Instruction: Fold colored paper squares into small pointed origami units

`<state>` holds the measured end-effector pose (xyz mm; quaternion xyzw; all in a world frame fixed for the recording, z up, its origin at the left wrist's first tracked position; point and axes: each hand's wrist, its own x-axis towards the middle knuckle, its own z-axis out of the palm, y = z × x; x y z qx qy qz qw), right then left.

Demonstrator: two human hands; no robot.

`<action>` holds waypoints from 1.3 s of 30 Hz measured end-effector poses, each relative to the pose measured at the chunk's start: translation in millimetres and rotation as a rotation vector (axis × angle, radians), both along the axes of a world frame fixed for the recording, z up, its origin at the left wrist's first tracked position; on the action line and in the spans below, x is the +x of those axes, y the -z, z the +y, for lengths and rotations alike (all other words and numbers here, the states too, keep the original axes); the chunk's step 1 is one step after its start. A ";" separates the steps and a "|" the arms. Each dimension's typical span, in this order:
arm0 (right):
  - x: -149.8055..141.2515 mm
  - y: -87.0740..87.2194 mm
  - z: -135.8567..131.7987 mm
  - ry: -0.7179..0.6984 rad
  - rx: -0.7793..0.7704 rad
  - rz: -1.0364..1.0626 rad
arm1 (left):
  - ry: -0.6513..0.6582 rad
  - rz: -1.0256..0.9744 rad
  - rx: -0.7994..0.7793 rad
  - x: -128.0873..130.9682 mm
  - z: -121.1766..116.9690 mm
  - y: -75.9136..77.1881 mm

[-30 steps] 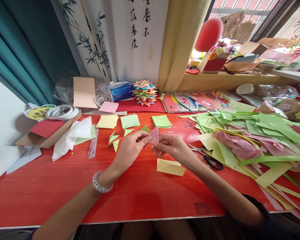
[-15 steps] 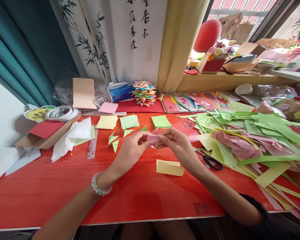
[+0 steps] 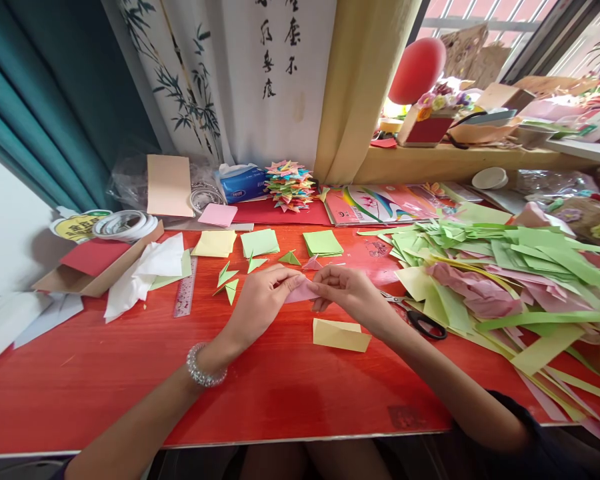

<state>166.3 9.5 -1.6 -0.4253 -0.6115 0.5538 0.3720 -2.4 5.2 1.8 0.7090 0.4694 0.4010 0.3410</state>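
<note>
Between my two hands is a small piece of folded pink paper [image 3: 301, 292]. My left hand [image 3: 264, 293] pinches its left side with thumb and fingers, and a beaded bracelet circles that wrist. On the right side of the paper, my right hand [image 3: 344, 292] is closed in a pinch; part of the paper is hidden by the fingers. Just beyond the fingertips lies a folded pink piece [image 3: 313, 263]. Folded green pieces [image 3: 227, 283] rest left of my hands. Nearer to me, a creased yellow paper [image 3: 341, 335] stands half folded on the red table [image 3: 260, 393].
Square stacks of yellow paper [image 3: 214, 243], pale green paper [image 3: 259, 243] and bright green paper [image 3: 323, 243] line the back. Scissors [image 3: 426, 324] lie right, beside a heap of paper strips [image 3: 510, 267]. A ruler [image 3: 185, 290] and a cardboard tray [image 3: 95, 280] are left.
The pink paper in my hands went from an upright triangle to a flatter, lower shape, turned between the fingers. Both hands stayed in nearly the same place.
</note>
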 end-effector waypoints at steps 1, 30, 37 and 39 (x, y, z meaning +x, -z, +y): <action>0.1 0.2 0.1 0.019 -0.003 -0.003 | -0.002 -0.008 -0.014 0.2 0.6 0.5; 7.4 -7.8 1.4 0.079 -0.099 0.263 | 0.053 -0.194 -0.104 -0.9 -1.1 2.8; 4.5 -10.7 -0.1 0.076 -0.115 0.246 | 0.076 -0.177 -0.093 0.1 -3.2 -1.2; 2.7 -12.2 -1.0 0.091 -0.098 0.206 | 0.075 -0.176 -0.096 0.8 -4.4 -2.4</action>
